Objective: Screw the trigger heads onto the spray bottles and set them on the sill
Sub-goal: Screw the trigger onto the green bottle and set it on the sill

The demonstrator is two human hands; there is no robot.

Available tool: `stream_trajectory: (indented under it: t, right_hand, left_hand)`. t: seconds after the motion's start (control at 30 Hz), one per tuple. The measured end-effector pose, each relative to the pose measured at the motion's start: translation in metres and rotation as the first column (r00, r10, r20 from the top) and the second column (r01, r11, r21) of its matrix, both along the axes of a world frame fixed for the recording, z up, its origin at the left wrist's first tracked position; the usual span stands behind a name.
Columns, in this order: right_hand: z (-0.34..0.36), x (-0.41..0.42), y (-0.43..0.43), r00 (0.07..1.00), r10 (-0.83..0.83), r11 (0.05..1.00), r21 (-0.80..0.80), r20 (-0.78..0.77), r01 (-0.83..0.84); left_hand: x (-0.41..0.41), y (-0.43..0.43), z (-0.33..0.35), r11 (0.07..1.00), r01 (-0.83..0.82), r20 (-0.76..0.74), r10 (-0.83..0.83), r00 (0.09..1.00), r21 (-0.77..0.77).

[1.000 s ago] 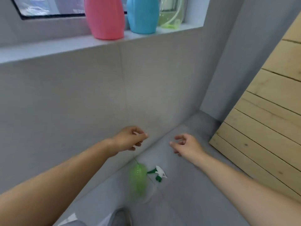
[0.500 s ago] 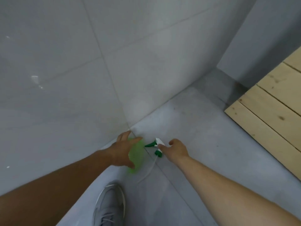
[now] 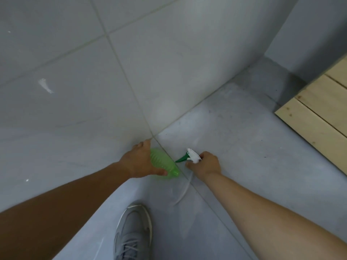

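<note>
Left hand (image 3: 139,162) wraps green bottle (image 3: 164,165) lying on floor; right hand (image 3: 205,164) pinches trigger head (image 3: 193,157). Lift both, stand bottle upright, feed tube (image 3: 183,193) in first.

L hand (image 3: 139,162) grips green bottle (image 3: 164,164) lying on floor (image 3: 244,147) by wall; R hand (image 3: 205,164) holds trigger head (image 3: 192,156), apart from bottle. Grey shoe (image 3: 133,231) below.

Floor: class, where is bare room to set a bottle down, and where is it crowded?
Bare floor lies between the right hand and the wooden boards. Crowded by the wall: left hand gripping green bottle, trigger head, shoe.
</note>
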State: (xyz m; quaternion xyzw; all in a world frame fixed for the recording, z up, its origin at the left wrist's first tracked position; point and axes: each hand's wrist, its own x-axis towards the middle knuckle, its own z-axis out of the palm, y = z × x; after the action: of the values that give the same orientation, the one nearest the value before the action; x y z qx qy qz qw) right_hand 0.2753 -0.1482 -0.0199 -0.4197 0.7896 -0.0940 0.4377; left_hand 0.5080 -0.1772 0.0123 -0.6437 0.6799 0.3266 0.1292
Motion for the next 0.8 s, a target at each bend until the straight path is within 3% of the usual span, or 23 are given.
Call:
stream_trajectory:
  t: [0.2, 0.43, 0.6, 0.7, 0.8]
  right_hand:
    - [-0.002, -0.014, 0.012, 0.994, -0.102, 0.994, -0.033, 0.039, 0.103]
    - [0.004, -0.029, 0.019, 0.978, -0.153, 0.985, -0.054, 0.144, 0.162]
    - [0.042, -0.051, 0.021, 0.941, -0.212, 0.964, -0.101, 0.265, 0.246]
    - [0.088, -0.074, 0.021, 0.914, -0.214, 0.951, -0.140, 0.346, 0.276]
    - [0.155, -0.104, 0.022, 0.906, -0.186, 0.935, -0.216, 0.381, 0.283]
  left_hand:
    - [-0.009, 0.006, -0.006, 0.989, 0.133, 0.111, -0.139, 0.984, 0.064]
    - [-0.010, 0.019, -0.011, 0.998, 0.008, 0.083, -0.013, 0.996, 0.061]
    - [-0.026, 0.026, 0.013, 0.970, -0.168, -0.109, 0.188, 0.976, 0.177]
    - [-0.040, 0.021, 0.054, 0.905, -0.282, -0.353, 0.390, 0.851, 0.320]
    - [-0.061, 0.019, 0.113, 0.867, -0.189, -0.549, 0.447, 0.706, 0.462]
